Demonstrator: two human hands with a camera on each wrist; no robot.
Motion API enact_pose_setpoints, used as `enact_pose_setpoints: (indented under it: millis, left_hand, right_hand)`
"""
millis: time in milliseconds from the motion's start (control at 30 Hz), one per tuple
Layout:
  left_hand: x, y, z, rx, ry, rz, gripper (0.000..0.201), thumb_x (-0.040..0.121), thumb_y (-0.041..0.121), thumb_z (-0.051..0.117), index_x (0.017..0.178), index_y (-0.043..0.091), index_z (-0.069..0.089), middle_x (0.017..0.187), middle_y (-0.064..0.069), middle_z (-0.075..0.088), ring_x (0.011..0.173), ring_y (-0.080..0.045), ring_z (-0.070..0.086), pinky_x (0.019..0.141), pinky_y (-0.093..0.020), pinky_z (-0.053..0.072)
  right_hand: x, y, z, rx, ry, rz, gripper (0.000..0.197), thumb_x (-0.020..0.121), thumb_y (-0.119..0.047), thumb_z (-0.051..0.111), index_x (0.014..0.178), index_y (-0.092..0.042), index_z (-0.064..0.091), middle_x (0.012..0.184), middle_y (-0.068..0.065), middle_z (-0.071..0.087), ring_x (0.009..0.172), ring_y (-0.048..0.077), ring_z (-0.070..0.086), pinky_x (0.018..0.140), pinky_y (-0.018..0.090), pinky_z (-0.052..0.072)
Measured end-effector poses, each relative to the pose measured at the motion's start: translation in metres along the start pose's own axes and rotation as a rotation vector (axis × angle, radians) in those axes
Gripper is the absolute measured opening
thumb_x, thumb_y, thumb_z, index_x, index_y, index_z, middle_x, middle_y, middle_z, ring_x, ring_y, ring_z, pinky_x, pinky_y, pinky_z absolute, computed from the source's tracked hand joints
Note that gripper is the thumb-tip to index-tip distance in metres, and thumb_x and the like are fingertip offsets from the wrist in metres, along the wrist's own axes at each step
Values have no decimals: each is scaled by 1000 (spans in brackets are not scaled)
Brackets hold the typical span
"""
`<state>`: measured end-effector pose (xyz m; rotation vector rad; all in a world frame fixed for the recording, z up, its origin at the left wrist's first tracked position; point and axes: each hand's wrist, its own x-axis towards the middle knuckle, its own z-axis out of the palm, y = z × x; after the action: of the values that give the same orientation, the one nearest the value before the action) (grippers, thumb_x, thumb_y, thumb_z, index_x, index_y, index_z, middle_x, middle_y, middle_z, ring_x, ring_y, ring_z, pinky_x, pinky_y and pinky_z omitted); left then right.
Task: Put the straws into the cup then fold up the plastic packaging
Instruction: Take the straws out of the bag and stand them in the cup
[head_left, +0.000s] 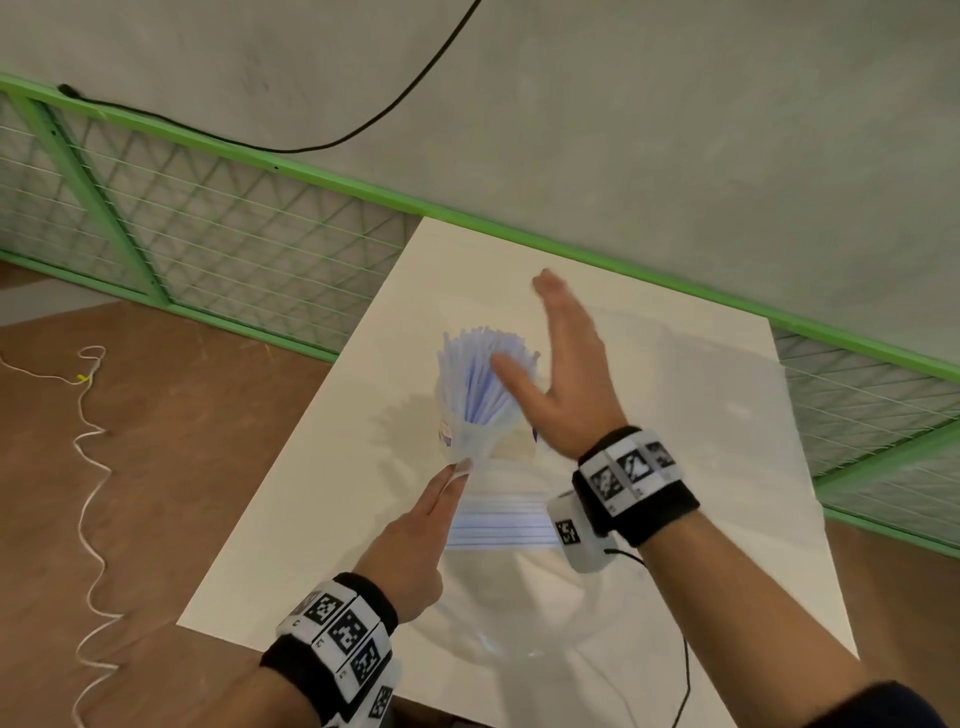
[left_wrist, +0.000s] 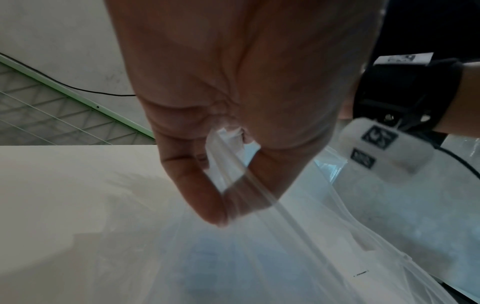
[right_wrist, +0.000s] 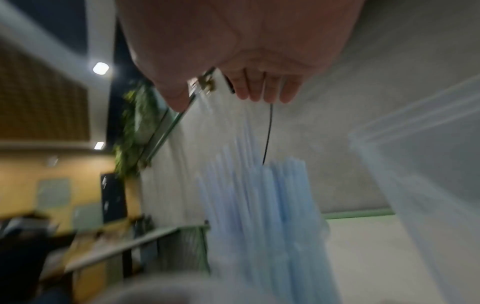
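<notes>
Straws (head_left: 480, 374) pale blue, fanned upright in cup (head_left: 511, 441).

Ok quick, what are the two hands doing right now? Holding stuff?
Left hand: pinching the edge of the clear plastic packaging.
Right hand: open, fingers straight, holding nothing, beside the straws.

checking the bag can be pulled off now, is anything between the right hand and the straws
Nothing visible. The right hand is open right beside the straws, thumb at the bundle. The left hand pinches the plastic packaging; the cup is mostly hidden.
</notes>
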<state>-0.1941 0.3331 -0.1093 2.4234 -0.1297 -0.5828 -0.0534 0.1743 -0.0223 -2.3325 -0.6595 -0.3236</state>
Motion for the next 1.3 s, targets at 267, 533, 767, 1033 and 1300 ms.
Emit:
enact_pose_setpoints:
  millis: [267, 533, 767, 1033, 1300]
  left_hand:
    - [-3, 3, 1, 4, 4, -14, 106, 74, -14, 42, 152, 35, -10, 143, 40, -28, 79, -23, 63, 77, -32, 54]
    - [-4, 1, 3, 25, 11, -29, 103, 75, -12, 44, 152, 32, -9, 149, 32, -23, 81, -22, 62, 73, -29, 52]
    - [-5, -6, 6, -7, 13, -2, 108, 71, -14, 39, 151, 37, -10, 154, 31, -22, 84, -26, 64, 75, -36, 55]
    - [-4, -7, 6, 0, 14, 0, 107, 72, -14, 42, 152, 36, -9, 153, 33, -20, 58, -17, 52, 59, -24, 47]
    - [5, -6, 11, -48, -29, 35, 111, 70, -9, 46, 149, 43, -11, 151, 35, -17, 86, -31, 65, 72, -40, 56]
  right_hand:
    - [-21, 3, 36, -241, -277, -69, 74, 98, -51, 38, 156, -14, 11, 165, 0, 5, 151, 14, 1, 121, 38, 9]
    - [-23, -4, 59, -447, -314, -148, 69, 97, -51, 21, 154, -13, 24, 162, 1, 21, 150, 19, 13, 117, 48, 21]
    - [1, -9, 53, -318, -166, -65, 67, 100, -51, 25, 156, -17, 14, 164, -4, 8, 151, 13, 4, 117, 34, 4]
    - [14, -14, 23, -25, -191, 103, 59, 101, -50, 28, 153, -21, 26, 161, -6, 23, 149, 10, 11, 115, 34, 8]
    - [-96, -29, 8, 56, -157, -151, 28, 77, -9, 43, 82, -16, 70, 78, -2, 69, 70, 17, 62, 67, 29, 51]
